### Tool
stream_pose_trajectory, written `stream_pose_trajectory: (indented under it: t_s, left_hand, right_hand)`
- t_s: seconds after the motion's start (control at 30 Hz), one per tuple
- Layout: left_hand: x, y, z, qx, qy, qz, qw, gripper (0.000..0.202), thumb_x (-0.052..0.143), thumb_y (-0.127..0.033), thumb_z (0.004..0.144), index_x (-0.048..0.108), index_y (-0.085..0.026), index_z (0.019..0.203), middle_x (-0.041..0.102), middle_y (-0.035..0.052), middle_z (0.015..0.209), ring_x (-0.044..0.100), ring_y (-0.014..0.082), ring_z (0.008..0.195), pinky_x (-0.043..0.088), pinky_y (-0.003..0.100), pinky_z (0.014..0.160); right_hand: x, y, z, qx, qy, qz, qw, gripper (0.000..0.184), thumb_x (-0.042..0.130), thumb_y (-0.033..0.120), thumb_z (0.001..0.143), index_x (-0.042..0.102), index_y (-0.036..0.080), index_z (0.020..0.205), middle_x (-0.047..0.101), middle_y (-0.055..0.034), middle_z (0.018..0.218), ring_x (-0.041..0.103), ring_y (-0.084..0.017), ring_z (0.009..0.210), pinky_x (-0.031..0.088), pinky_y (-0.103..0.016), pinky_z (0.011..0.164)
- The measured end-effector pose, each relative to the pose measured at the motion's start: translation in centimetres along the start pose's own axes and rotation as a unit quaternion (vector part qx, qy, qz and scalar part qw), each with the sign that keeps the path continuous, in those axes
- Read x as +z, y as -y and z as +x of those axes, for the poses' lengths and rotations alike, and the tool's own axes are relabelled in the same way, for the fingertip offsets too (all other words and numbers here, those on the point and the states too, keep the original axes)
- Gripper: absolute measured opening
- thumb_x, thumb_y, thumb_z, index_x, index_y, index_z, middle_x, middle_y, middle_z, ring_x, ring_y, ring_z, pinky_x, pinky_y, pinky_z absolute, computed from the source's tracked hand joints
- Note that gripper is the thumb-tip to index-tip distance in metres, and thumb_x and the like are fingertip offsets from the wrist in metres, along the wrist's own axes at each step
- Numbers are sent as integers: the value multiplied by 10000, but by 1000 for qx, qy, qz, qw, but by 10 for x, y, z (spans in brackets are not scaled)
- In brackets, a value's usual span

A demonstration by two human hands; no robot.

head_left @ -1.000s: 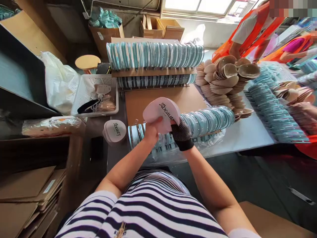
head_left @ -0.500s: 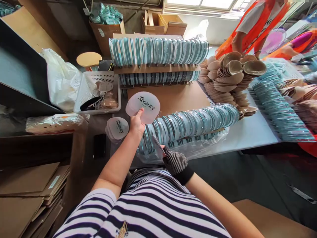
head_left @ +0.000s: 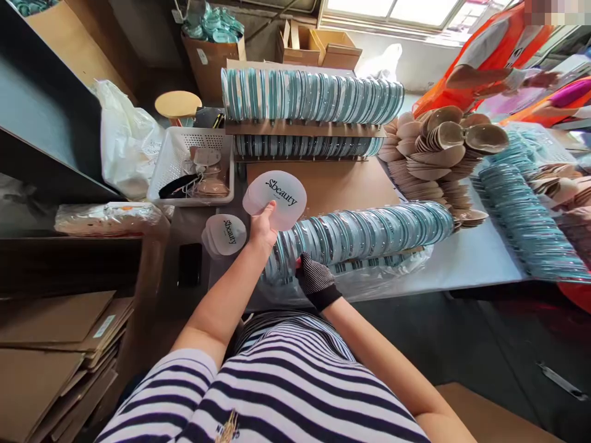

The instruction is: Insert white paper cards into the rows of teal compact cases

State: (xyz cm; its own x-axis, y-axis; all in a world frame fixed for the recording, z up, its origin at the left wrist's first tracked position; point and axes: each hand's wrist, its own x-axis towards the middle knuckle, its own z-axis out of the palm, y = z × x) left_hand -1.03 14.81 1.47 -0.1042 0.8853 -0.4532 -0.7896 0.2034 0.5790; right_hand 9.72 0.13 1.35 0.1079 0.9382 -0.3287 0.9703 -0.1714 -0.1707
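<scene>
My left hand (head_left: 265, 229) grips a fanned stack of white rounded cards (head_left: 281, 192) printed "beauty", thumb on top. A second, smaller-looking pile of such cards (head_left: 225, 235) lies on the table left of it. My right hand (head_left: 316, 278), in a dark knit glove with bare fingertips, is closed against the near side of a long row of clear-wrapped, teal-edged round pieces (head_left: 369, 231). Whatever its fingertips pinch is hidden. Under that row, crumpled clear plastic film (head_left: 392, 263) spreads along the table edge.
Two more rows of wrapped round pieces (head_left: 314, 95) stand on cardboard behind. Stacked beige cup-like pieces (head_left: 438, 147) rise at right, near a person in an orange vest (head_left: 484, 61). A white basket (head_left: 194, 200) and a dark phone-like slab (head_left: 189, 264) are at left.
The card that was in my right hand no longer shows. That hand has moved up against the row. My left hand still grips its stack. The person's arms at right have shifted.
</scene>
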Motion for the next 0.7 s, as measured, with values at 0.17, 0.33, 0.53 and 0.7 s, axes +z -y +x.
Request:
stream_pose_trajectory:
  t_s: [0.17, 0.33, 0.53, 0.7]
  left_hand:
    - [1, -1, -3, 1, -10, 1, 1000, 383, 708, -77, 758, 661, -168, 1128, 692, 110, 1176, 649, 253, 1091, 546, 468, 936]
    - [2, 2, -7, 24, -17, -7, 1000, 351, 710, -84, 757, 672, -172, 1095, 703, 94, 1158, 649, 234, 1092, 546, 429, 942]
    - [1, 10, -16, 77, -6, 14, 997, 331, 779, -118, 679, 688, -153, 995, 715, 107, 1096, 663, 242, 1051, 527, 447, 952]
    - [1, 9, -40, 51, 53, 28, 997, 377, 821, -134, 611, 700, -167, 967, 741, 73, 957, 685, 250, 967, 553, 411, 891]
  right_hand:
    - [2, 2, 11, -46, 33, 66, 996, 313, 343, 197, 970, 623, 157, 1104, 703, -187, 927, 674, -294, 916, 485, -425, 808]
    - [1, -14, 11, -74, 136, 226, 962, 316, 435, 205, 931, 578, 166, 1211, 652, -35, 647, 637, -176, 615, 527, -302, 617]
    - [-43, -22, 35, -84, -66, 233, 967, 385, 425, 317, 931, 600, 145, 1227, 720, -108, 926, 676, -199, 815, 551, -337, 759]
    - [-84, -22, 46, -130, -302, 194, 924, 605, 435, 349, 909, 360, 115, 1462, 513, -187, 1403, 521, -249, 1257, 452, -428, 1025]
